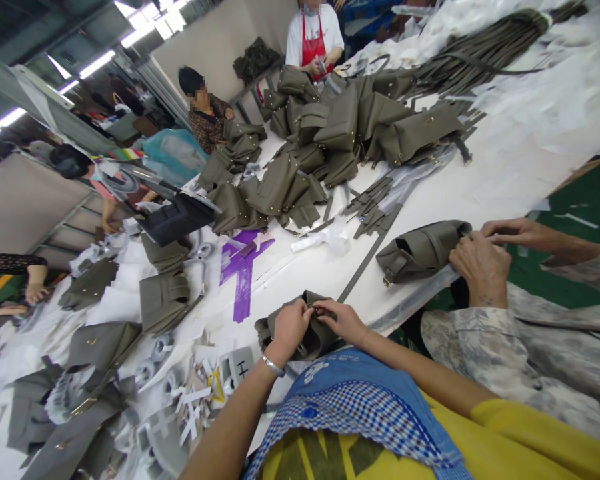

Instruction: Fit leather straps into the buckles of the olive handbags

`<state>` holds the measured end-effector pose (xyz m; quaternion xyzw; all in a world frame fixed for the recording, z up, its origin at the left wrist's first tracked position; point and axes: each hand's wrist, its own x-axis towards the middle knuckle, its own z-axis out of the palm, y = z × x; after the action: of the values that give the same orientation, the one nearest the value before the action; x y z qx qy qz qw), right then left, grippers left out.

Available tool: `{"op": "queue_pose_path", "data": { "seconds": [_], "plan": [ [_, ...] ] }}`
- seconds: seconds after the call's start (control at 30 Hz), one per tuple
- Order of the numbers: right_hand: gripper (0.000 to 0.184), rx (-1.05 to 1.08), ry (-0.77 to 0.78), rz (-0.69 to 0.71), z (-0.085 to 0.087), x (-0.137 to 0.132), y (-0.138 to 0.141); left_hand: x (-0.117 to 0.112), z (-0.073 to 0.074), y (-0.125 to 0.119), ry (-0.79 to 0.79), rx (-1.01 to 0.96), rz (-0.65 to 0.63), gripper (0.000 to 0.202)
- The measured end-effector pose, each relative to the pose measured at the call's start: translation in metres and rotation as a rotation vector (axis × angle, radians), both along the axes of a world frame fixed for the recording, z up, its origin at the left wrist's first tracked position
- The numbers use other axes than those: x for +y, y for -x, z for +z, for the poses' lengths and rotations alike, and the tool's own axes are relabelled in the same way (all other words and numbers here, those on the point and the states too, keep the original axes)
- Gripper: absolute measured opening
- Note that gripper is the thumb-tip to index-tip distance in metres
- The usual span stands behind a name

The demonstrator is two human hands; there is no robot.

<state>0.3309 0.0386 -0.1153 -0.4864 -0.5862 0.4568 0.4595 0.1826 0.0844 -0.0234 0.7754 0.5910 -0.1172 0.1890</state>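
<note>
An olive-green handbag [321, 340] lies at the table edge right in front of my apron. My left hand [291, 328] closes on its upper part, thumb and finger pinching. From the other side my right hand [344, 321] pinches at the same spot, its fingertips nearly meeting the left ones. What small part sits between the fingertips is too hidden to make out. A silver bracelet circles my left wrist.
On my right a co-worker's hands [481, 260] hold another olive bag [420, 250]. Bag pieces [337, 120] pile up across the white table [460, 193], near loose straps [375, 203]. Purple tape [242, 293] and paper scraps [195, 407] lie to the left. Other people work beyond.
</note>
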Motion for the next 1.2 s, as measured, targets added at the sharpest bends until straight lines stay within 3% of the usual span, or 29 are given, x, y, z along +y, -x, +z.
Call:
{"op": "queue_pose_path", "data": {
  "seconds": [0.2, 0.33, 0.5, 0.7, 0.9, 1.03, 1.2],
  "plan": [
    [0.019, 0.248, 0.321, -0.1, 0.004, 0.007, 0.0, -0.005, -0.008, 0.009, 0.018, -0.152, -0.093, 0.05],
    [0.034, 0.438, 0.563, 0.029, 0.001, 0.014, -0.008, -0.005, -0.017, 0.017, 0.032, -0.165, -0.105, 0.052],
    [0.04, 0.486, 0.678, 0.215, 0.001, 0.02, -0.025, -0.007, -0.02, 0.02, 0.05, -0.19, -0.157, 0.057],
    [0.039, 0.494, 0.728, 0.38, 0.011, 0.03, -0.037, -0.008, -0.02, 0.021, 0.058, -0.24, -0.216, 0.063],
    [0.038, 0.443, 0.718, 0.423, 0.013, 0.036, -0.035, -0.004, -0.025, 0.025, 0.073, -0.326, -0.242, 0.062],
    [0.033, 0.34, 0.609, 0.381, 0.006, 0.035, -0.026, -0.002, -0.026, 0.028, 0.076, -0.363, -0.274, 0.056],
    [0.032, 0.251, 0.542, 0.231, 0.0, 0.029, -0.018, -0.009, -0.021, 0.02, -0.03, -0.206, -0.275, 0.06]
  ]
}}
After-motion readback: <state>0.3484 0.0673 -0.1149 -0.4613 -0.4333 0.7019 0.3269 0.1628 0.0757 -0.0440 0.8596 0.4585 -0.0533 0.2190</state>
